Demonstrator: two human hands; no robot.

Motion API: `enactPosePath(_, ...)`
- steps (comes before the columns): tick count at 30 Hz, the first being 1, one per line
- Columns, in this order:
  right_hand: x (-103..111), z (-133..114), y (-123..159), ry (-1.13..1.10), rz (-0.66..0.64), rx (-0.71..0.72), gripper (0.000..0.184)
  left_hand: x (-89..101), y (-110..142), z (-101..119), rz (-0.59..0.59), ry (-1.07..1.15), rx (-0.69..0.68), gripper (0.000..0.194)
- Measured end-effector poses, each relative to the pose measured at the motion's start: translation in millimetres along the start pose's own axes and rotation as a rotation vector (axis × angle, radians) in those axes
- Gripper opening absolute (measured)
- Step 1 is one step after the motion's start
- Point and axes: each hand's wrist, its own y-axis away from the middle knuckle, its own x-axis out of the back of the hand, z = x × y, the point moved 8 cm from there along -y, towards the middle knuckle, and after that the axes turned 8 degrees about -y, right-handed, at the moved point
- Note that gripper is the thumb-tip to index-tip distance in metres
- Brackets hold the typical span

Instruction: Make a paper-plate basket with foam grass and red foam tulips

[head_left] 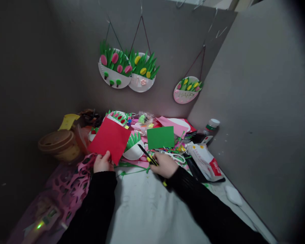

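Note:
My left hand (pixel 103 162) pinches the lower corner of a red paper sheet (pixel 109 139), held up above the table. My right hand (pixel 164 165) is closed around black scissors with yellow handles (pixel 147 156), blades pointing up and left toward the red sheet. A green paper sheet (pixel 160 137) lies just behind my right hand. A half paper plate with green paper grass (pixel 133 147) sits between my two hands, behind them.
Pink cut-out paper scrap (pixel 69 183) lies at left, near stacked brown pots (pixel 58 144). A glue bottle (pixel 211 126) and a white packet (pixel 205 162) are at right. Paper-plate flower crafts (pixel 128 69) hang on the grey wall. White table surface (pixel 144 210) lies near me.

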Motion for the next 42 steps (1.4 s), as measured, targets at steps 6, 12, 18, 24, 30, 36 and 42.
enactPosePath(6, 14, 2, -33, 0.086, 0.189, -0.063, 0.023, 2.9, -3, -1, 0.014, -0.03, 0.0, 0.022)
enactPosePath(12, 23, 78, 12, 0.291, 0.032, -0.196, 0.015, -2.5, 3, 6, -0.045, -0.011, 0.005, 0.019)
enactPosePath(18, 13, 91, 22, 0.292, -0.027, -0.204, 0.024, -2.6, 9, 14, -0.013, -0.014, -0.003, 0.021)
enactPosePath(24, 58, 71, 39, 0.319, 0.012, -0.152, 0.021, 2.1, 7, 8, 0.011, -0.026, 0.034, 0.024)
enactPosePath(30, 153, 89, 91, 0.152, 0.536, -0.204, 0.036, -1.6, 7, 6, -0.029, -0.011, 0.025, 0.022)
enactPosePath(36, 56, 83, 71, -0.474, 0.221, -0.239, 0.025, -3.5, 10, 0, -0.041, -0.015, 0.058, 0.025)
enactPosePath(42, -17, 16, 63, -0.274, 0.19, -0.041, 0.045, 0.0, 3, -3, -0.055, -0.006, 0.078, 0.021)
